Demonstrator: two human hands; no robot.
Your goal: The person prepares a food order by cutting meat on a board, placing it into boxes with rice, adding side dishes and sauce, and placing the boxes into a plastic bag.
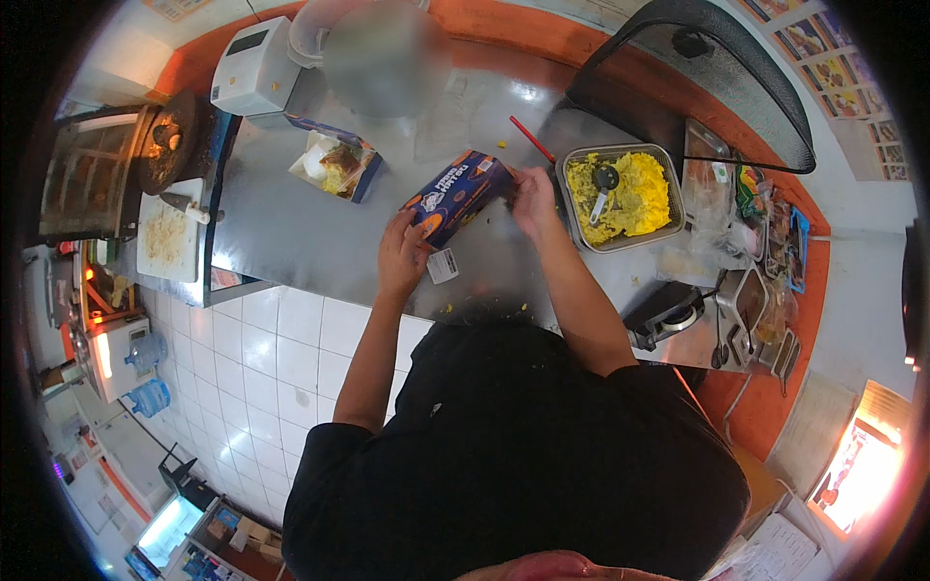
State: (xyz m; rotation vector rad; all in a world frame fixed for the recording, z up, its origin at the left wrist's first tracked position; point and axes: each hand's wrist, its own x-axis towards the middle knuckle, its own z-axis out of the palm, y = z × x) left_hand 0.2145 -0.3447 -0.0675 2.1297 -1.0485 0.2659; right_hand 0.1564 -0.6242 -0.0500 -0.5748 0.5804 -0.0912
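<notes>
Both of my hands hold a dark blue and orange cardboard food box [461, 196] at a slant above the steel counter. My left hand [402, 250] grips its near left end, and my right hand [534, 203] has the fingers at its right end. What is inside this box is hidden. Just below it a small printed white label [443, 266] lies on the counter. Farther left stands an open food box [334, 165] with white rice, a brown piece of food and yellow egg. Right of my right hand sits a metal tray of yellow scrambled egg [639, 192], with a black scoop [604, 178] in it.
A red stick [532, 139] lies against the tray's left side. Behind are a white label printer [254, 65] and a large blurred round shape [385, 58]. A black mesh cover [690, 80] stands at back right. A tape dispenser [672, 316] and a knife on a cutting board [168, 243] flank the counter.
</notes>
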